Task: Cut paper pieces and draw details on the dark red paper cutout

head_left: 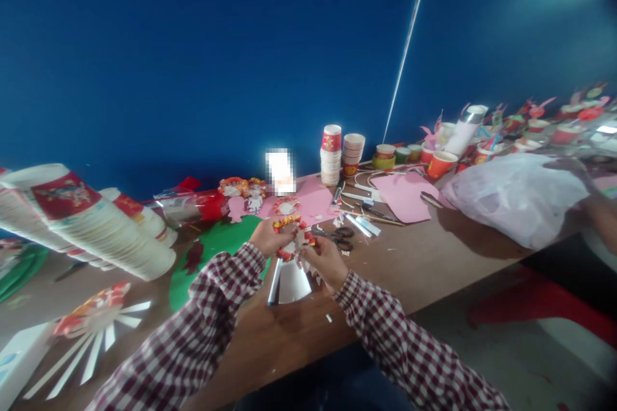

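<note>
My left hand (270, 237) and my right hand (324, 260) are both closed on a small paper-cup craft (293, 245) with red and yellow decoration, held just above the wooden table (424, 263). A white paper cone (294, 282) and a blue-and-white glue stick (274, 282) lie right under my hands. Black scissors (337, 237) rest just beyond my right hand. Both sleeves are red-and-white check.
A long stack of paper cups (91, 228) lies on its side at left, above a cut-open cup with splayed strips (91, 327). Green paper (216, 244), pink sheets (405, 196), upright cup stacks (331, 154), a white plastic bag (515, 199) and finished crafts fill the table.
</note>
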A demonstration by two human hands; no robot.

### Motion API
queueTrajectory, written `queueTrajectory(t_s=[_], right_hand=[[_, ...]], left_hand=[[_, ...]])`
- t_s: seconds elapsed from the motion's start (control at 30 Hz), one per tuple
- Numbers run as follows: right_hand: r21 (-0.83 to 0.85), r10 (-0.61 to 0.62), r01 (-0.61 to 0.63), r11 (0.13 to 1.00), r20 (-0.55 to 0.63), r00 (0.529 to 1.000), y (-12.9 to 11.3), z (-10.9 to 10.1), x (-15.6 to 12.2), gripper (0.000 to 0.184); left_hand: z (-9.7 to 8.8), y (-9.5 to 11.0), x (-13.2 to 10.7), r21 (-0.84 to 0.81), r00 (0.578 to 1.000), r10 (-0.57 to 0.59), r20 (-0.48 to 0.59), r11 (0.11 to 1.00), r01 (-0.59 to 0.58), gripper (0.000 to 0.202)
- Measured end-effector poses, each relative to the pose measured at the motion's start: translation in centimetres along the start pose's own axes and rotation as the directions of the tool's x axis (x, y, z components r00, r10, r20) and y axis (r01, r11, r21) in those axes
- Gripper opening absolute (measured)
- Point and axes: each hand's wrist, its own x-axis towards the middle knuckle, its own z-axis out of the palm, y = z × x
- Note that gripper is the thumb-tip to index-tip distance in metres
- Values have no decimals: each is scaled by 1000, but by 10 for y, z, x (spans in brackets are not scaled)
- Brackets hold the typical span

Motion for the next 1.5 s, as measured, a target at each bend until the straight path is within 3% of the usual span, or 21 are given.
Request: queueTrajectory(t_s=[0.23,0.37,0.63,0.7,0.8,0.9,1.03,1.27,1.5], right_hand=[[-4,5,-5,1000,-48,999,1,2,1,15],[21,-2,5,1000,-111,994,7,4,5,16],[84,-35,57,995,-244,969,7,6,10,24],[95,-55,85,992,-282,958,6,6,12,26],[102,-82,122,987,-333,939,9,7,16,30],[80,-100,139,987,-373,922,14,11,20,32],[-11,-153,163,987,-410,899,14,16,25,32],[-184,-286,235,954,-335,898,7,19,41,29],[-263,-347,285,922,-234,908,16,18,47,31]], left_hand=[[2,1,-1,-17,1000,-12,-2,1000,12,11],[3,0,-1,-60,999,-33,-9,998,33,17],[3,1,-14,-322,997,-74,-11,944,67,59],[7,-6,-22,-413,999,-34,-26,911,21,71],[21,-25,-34,-602,991,126,-43,788,-126,92],[39,-44,-36,-577,983,145,-112,796,-183,90],[55,-52,-24,-584,938,2,-347,782,-218,68],[50,-57,6,-546,860,-17,-511,779,-309,53],[47,-66,12,-489,810,-7,-587,800,-348,61]])
